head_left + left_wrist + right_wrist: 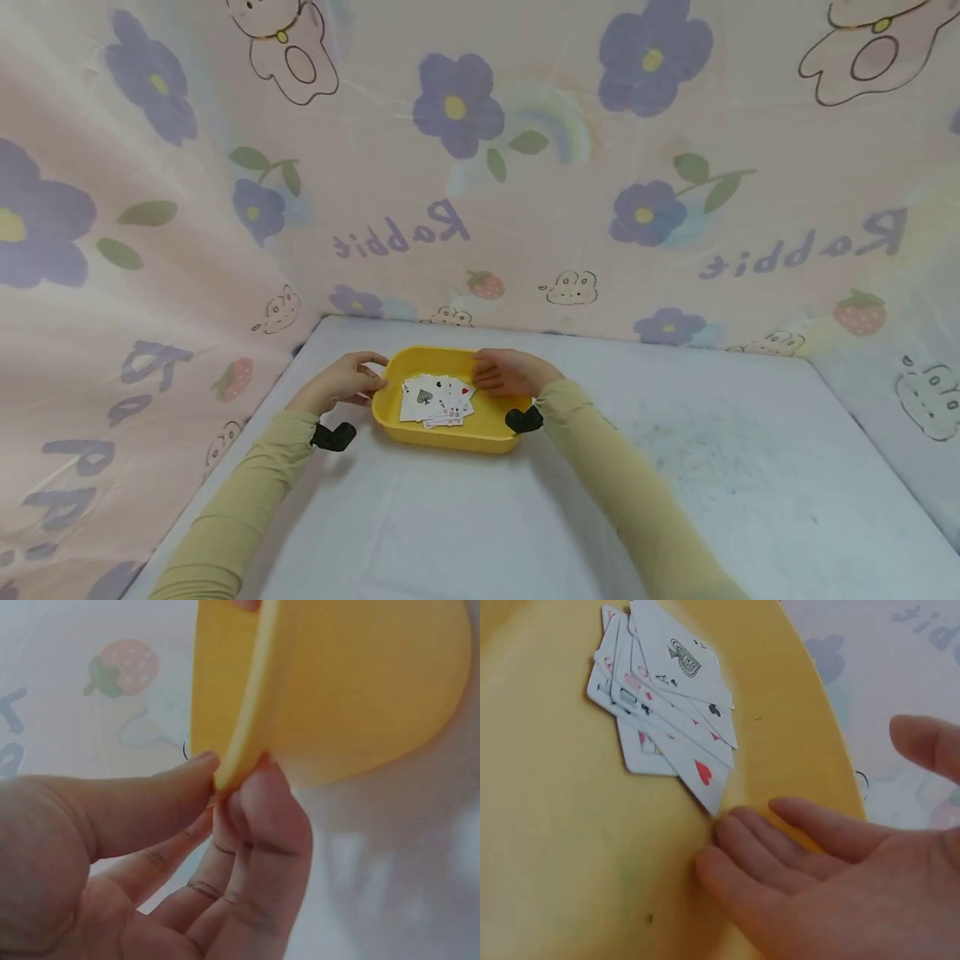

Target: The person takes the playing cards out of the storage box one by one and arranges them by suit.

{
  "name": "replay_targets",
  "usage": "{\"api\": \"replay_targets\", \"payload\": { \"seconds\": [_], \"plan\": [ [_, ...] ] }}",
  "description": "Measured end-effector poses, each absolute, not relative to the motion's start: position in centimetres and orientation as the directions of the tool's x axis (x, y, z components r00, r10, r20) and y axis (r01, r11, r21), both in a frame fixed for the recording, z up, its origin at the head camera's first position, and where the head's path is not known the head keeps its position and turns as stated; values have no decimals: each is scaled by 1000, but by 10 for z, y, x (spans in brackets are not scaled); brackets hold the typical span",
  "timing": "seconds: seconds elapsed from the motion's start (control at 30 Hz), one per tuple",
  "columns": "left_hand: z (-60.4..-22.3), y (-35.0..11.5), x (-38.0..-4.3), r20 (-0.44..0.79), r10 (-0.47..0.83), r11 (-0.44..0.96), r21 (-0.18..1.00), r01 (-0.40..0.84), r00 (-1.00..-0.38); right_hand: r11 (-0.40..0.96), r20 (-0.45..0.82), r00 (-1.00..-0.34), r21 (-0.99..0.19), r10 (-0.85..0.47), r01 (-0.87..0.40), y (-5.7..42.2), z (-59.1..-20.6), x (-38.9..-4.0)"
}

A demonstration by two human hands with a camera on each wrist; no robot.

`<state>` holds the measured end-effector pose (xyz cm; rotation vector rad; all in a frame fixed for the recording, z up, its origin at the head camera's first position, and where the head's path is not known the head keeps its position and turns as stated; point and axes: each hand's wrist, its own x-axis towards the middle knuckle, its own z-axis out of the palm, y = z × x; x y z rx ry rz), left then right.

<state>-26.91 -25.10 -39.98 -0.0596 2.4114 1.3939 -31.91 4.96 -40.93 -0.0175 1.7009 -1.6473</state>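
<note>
A yellow plastic tray [450, 439] sits on the white table with a fanned pile of playing cards [422, 403] inside. An ace of spades [684, 656] lies on top, and a heart card pokes out at one side. My left hand [343, 380] is at the tray's left end, its thumb and fingers pinching the rim [247, 720]. Inside the right part of the tray is my right hand [512, 372], fingers extended and nothing held. Its fingertips [727, 825] come right up to the corner of the heart card.
The table [480, 517] has a white cover, with faint grey smudges right of the tray. A pink cloth [525, 208] printed with flowers and rabbits hangs behind and at the left. Black wrist mounts [333, 437] show at both sleeves.
</note>
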Motion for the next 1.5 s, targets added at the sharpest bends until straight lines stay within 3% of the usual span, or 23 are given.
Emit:
{"api": "replay_targets", "payload": {
  "seconds": [0.33, 0.5, 0.97, 1.23, 1.5],
  "plan": [
    [-401, -249, -265, -322, 137, 488, 845, -219, -937, 203, -526, -638, -836, -563, 510, 17, -407, -310],
    [-401, -249, -265, -326, 141, 488, 845, -221, -935, 281, -526, -608, -845, -595, 456, 4, -407, -304],
    [-401, -249, -268, -322, 129, 502, 837, -218, -938, 458, -529, -632, -839, -566, 293, -5, -413, -312],
    [-400, -250, -268, -327, 127, 508, 832, -222, -936, 529, -526, -671, -817, -522, 229, 5, -407, -313],
    [-401, -249, -269, -325, 131, 502, 836, -220, -937, 640, -417, -839, -760, -349, 111, 28, -392, -313]
  ]
}}
